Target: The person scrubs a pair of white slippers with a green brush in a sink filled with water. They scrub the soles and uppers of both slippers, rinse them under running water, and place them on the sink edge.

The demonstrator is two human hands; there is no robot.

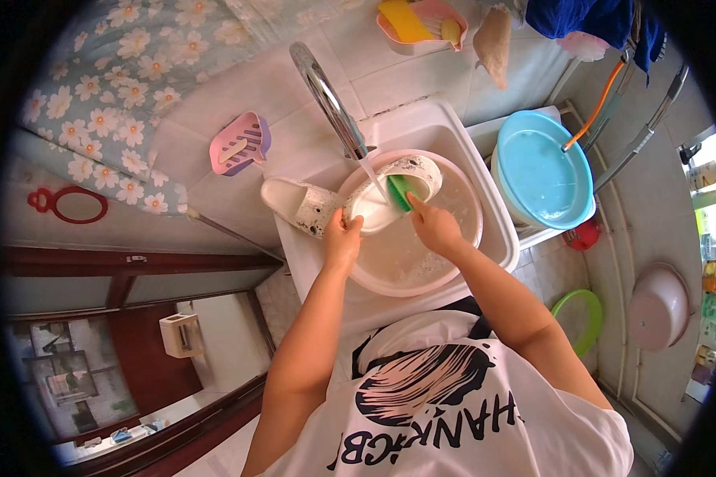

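My left hand (343,238) grips the near end of a white slipper (367,206) with black speckles, held tilted over a pink basin (417,280) of cloudy water. A green scrubbing brush (400,192) is in my right hand (435,223), its bristles against the slipper's inside. From the chrome faucet (334,101) water runs down onto the slipper. The second speckled slipper (298,206) rests at the left of the basin, on the sink's edge.
The basin sits in a white sink (504,238). To the right stands a light-blue basin (543,173) of water with an orange hose (596,104). A pink soap dish (238,146) hangs on the wall at left; another dish (420,45) holds a yellow sponge (406,21).
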